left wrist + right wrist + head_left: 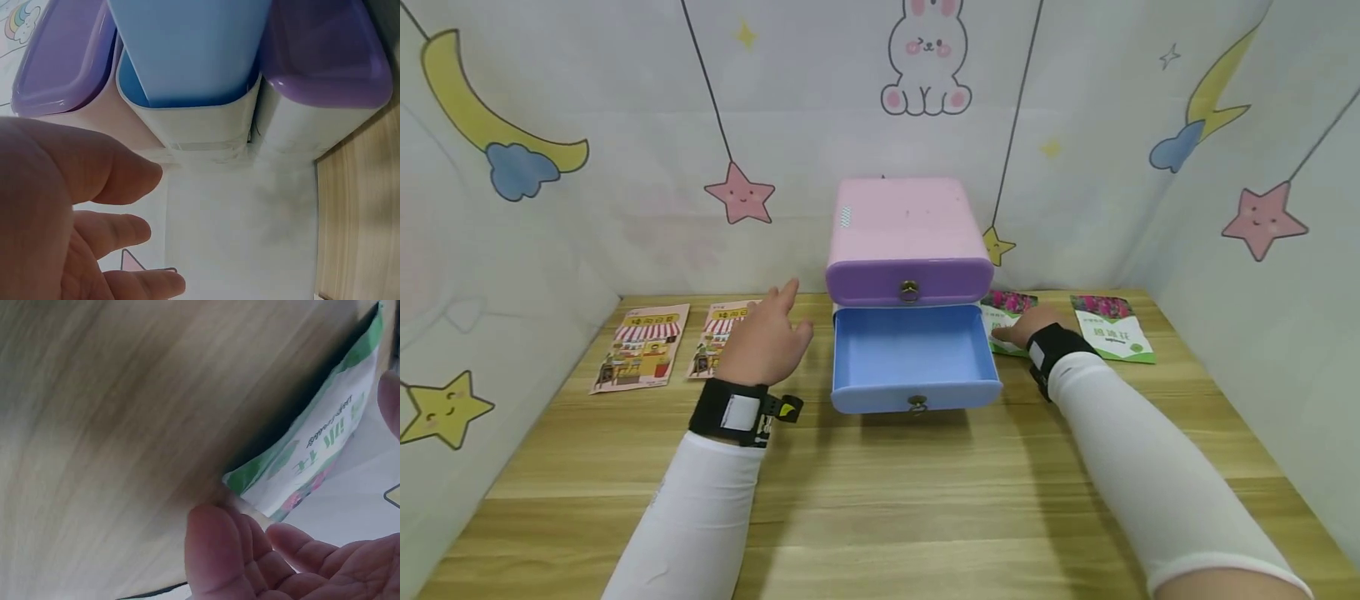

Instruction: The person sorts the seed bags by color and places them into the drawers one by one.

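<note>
My left hand [766,340] has its fingers spread in the air beside the drawer unit, overlapping a pink packet [703,354] with a striped awning picture; it holds nothing. In the left wrist view its thumb [119,172] points toward the unit. My right hand [1033,323] reaches over a white and green packet [1000,315] with pink flowers, right of the unit. In the right wrist view, its fingers [215,550] are at the packet's near corner [325,447], loosely bent. Between the hands stands the small drawer unit [902,221], its blue lower drawer [917,396] pulled out and empty.
Another awning packet [640,346] lies at the far left, another flower packet [1111,327] at the right. The purple upper drawer [872,282] is closed. Printed cloth walls [805,142] enclose the wooden table [910,500] at the back and sides.
</note>
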`<state>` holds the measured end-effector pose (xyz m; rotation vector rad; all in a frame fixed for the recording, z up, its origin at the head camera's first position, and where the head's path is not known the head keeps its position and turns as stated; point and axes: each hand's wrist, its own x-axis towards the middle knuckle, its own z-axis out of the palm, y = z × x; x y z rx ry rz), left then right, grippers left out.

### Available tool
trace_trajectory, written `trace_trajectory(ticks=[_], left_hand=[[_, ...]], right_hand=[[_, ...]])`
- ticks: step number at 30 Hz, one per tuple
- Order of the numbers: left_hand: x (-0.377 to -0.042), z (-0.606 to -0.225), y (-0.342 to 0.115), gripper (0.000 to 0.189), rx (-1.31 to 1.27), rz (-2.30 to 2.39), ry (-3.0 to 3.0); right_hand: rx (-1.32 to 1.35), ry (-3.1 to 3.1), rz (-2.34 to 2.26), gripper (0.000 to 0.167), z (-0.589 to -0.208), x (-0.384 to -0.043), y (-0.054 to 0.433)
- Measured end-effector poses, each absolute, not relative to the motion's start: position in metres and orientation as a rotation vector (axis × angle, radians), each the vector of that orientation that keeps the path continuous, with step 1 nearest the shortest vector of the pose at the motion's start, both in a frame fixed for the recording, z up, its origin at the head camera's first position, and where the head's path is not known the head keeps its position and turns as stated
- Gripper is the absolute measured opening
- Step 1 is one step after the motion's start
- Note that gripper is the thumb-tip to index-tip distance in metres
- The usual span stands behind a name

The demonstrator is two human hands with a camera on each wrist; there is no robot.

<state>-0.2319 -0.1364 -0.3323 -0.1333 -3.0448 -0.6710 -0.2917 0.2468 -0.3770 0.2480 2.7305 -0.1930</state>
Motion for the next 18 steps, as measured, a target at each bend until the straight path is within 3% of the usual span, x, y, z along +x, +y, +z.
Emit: trace_trajectory(ticks=[18], left_hand=[[-0.2307,-0.3358,-0.1391,0.063,-0.089,-0.595,-3.083]], right_hand=[[0.272,2.733,-0.21,0.067,-0.3842,-0.296,0.251]])
